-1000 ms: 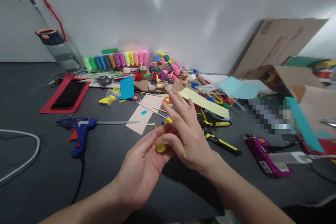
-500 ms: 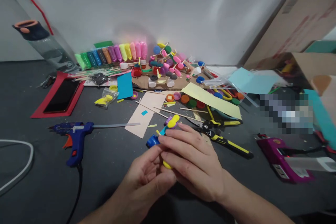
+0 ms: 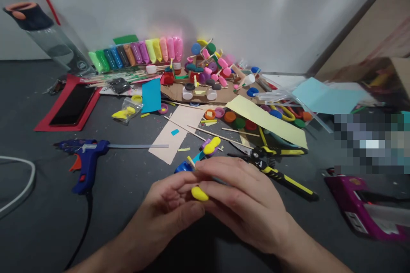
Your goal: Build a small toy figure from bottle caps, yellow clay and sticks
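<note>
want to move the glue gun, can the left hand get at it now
Probably yes: only tabletop shows between the left hand and the glue gun, though that hand seems busy with the yellow lump.

A rounded yellow lump [image 3: 200, 193] lies between the hands [image 3: 168, 207] [image 3: 246, 202].

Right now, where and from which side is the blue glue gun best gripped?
Probably by the handle of the blue glue gun, reaching in from the near side: the gun lies flat, handle pointing toward the viewer, nozzle turned left, pale stick jutting right. The cord leaves the handle's bottom end.
</note>
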`<state>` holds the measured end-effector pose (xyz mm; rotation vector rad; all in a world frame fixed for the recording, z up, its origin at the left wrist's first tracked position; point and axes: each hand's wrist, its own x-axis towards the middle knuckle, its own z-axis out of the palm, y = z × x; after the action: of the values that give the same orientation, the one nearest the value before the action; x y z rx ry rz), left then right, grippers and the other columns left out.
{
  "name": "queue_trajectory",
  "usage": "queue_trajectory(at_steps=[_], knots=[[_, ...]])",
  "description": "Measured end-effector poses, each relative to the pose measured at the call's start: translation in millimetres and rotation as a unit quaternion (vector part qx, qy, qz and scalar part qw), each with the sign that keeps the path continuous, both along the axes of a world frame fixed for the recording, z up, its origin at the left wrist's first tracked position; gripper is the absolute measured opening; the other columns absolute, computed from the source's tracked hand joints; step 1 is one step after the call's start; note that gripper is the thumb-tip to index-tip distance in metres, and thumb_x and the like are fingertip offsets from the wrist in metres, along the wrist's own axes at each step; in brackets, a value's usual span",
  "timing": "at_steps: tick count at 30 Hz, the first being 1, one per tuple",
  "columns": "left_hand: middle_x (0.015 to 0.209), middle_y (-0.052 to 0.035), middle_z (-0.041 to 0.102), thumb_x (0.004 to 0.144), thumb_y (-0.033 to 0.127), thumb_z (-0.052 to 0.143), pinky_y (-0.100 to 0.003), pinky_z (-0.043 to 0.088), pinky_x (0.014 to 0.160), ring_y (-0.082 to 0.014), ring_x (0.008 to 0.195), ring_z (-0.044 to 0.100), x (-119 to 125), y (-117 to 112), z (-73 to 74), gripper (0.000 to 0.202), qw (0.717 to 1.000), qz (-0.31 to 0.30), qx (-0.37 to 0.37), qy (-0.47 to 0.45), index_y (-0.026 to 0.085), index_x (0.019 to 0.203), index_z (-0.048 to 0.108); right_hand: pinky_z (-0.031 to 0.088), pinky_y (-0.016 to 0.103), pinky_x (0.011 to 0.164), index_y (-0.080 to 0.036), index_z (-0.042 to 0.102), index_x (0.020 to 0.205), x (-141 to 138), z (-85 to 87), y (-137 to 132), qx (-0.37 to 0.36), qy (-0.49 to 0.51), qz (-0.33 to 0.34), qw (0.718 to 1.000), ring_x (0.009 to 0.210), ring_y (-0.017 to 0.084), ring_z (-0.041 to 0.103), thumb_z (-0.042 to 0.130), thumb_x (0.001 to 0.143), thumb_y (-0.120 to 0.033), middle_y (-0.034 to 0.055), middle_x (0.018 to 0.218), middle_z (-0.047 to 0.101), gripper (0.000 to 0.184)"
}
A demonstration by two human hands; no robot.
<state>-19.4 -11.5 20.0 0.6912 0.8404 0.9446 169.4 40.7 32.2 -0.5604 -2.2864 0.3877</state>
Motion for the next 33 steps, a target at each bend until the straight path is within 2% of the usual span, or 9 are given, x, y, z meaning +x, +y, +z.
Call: queue_trajectory(at_steps=[2, 6, 10, 13, 16, 20, 24, 30, 33], knots=[[0.093, -0.0059, 0.077, 0.081, 0.027, 0.079, -0.025, 0.054, 0.081, -0.0190, 0.090, 0.072, 0, 0, -0.8, 0.022, 0.999, 0.032, -0.009, 0.010, 0.022, 0.102, 0.078, 0.059, 0.034, 0.092, -0.016, 0.066, 0.105, 0, -1.1, -1, -0.006, 0.018, 0.001, 1.000, 0.109, 0.018, 0.070, 0.062, 0.094, -0.017, 0.0130, 0.113, 0.075, 0.012], [0.080, -0.0044, 0.077, 0.077, 0.025, 0.082, -0.020, 0.054, 0.067, -0.0149, 0.073, 0.070, -1, 1, -2.2, 0.011, 0.990, 0.100, 0.015, 0.098, 0.019, 0.086, 0.079, 0.058, 0.037, 0.091, -0.017, 0.063, 0.107, -1, -6.8, -3, -0.016, 0.021, -0.011, 1.000, 0.108, 0.021, 0.070, 0.063, 0.092, -0.015, 0.0148, 0.116, 0.073, 0.015], [0.081, -0.0025, 0.077, 0.077, 0.022, 0.082, -0.019, 0.055, 0.068, -0.0144, 0.073, 0.071, -1, 0, -1.6, 0.008, 0.978, 0.135, 0.063, 0.148, 0.023, 0.084, 0.079, 0.056, 0.036, 0.095, -0.016, 0.062, 0.115, -1, -10.8, -3, -0.069, 0.019, -0.021, 0.997, 0.111, 0.021, 0.068, 0.066, 0.092, -0.022, 0.0143, 0.121, 0.071, 0.023], [0.089, -0.0021, 0.077, 0.078, 0.022, 0.081, -0.019, 0.055, 0.073, -0.0149, 0.080, 0.072, -1, -1, -0.7, 0.014, 0.973, 0.137, 0.086, 0.165, 0.026, 0.091, 0.079, 0.056, 0.031, 0.092, -0.016, 0.066, 0.107, -2, -9.7, -3, -0.067, 0.026, -0.025, 0.997, 0.105, 0.018, 0.069, 0.066, 0.092, -0.016, 0.0125, 0.116, 0.072, 0.016], [0.091, -0.0026, 0.077, 0.079, 0.024, 0.080, -0.019, 0.056, 0.074, -0.0155, 0.082, 0.073, -1, -1, -0.6, 0.014, 0.973, 0.136, 0.084, 0.167, 0.025, 0.093, 0.078, 0.057, 0.032, 0.089, -0.016, 0.067, 0.104, -4, -7.4, -3, -0.061, 0.028, -0.025, 0.997, 0.101, 0.018, 0.070, 0.065, 0.092, -0.014, 0.0127, 0.112, 0.073, 0.012], [0.083, -0.0014, 0.077, 0.079, 0.025, 0.080, -0.018, 0.056, 0.068, -0.0134, 0.073, 0.072, 0, 0, -2.4, 0.010, 0.975, 0.135, 0.075, 0.157, 0.024, 0.089, 0.077, 0.057, 0.031, 0.090, -0.015, 0.066, 0.106, -4, -7.8, -4, -0.066, 0.023, -0.021, 0.997, 0.103, 0.017, 0.069, 0.065, 0.091, -0.013, 0.0126, 0.114, 0.072, 0.015], [0.088, 0.0001, 0.077, 0.079, 0.022, 0.080, -0.014, 0.056, 0.072, -0.0109, 0.077, 0.071, 0, 0, -6.0, 0.010, 0.970, 0.154, 0.100, 0.157, 0.025, 0.089, 0.078, 0.054, 0.026, 0.095, -0.012, 0.066, 0.109, -4, -9.5, -4, -0.102, 0.028, -0.021, 0.994, 0.107, 0.015, 0.067, 0.068, 0.092, -0.019, 0.0113, 0.114, 0.072, 0.019], [0.103, 0.0055, 0.076, 0.083, 0.018, 0.077, -0.011, 0.055, 0.083, -0.0082, 0.092, 0.072, -3, -1, -7.7, 0.025, 0.980, 0.103, 0.117, 0.122, 0.034, 0.102, 0.076, 0.053, 0.023, 0.095, -0.013, 0.067, 0.106, -6, -4.9, -6, -0.101, 0.040, -0.022, 0.994, 0.105, 0.013, 0.067, 0.066, 0.092, -0.011, 0.0106, 0.113, 0.072, 0.015], [0.095, 0.0078, 0.079, 0.082, 0.015, 0.077, -0.007, 0.054, 0.079, -0.0056, 0.086, 0.073, -2, 0, -6.8, 0.023, 0.985, 0.099, 0.095, 0.106, 0.033, 0.096, 0.079, 0.053, 0.024, 0.095, -0.013, 0.066, 0.106, -7, -4.5, -8, -0.089, 0.041, -0.022, 0.995, 0.106, 0.013, 0.067, 0.066, 0.090, -0.008, 0.0105, 0.112, 0.072, 0.017]])
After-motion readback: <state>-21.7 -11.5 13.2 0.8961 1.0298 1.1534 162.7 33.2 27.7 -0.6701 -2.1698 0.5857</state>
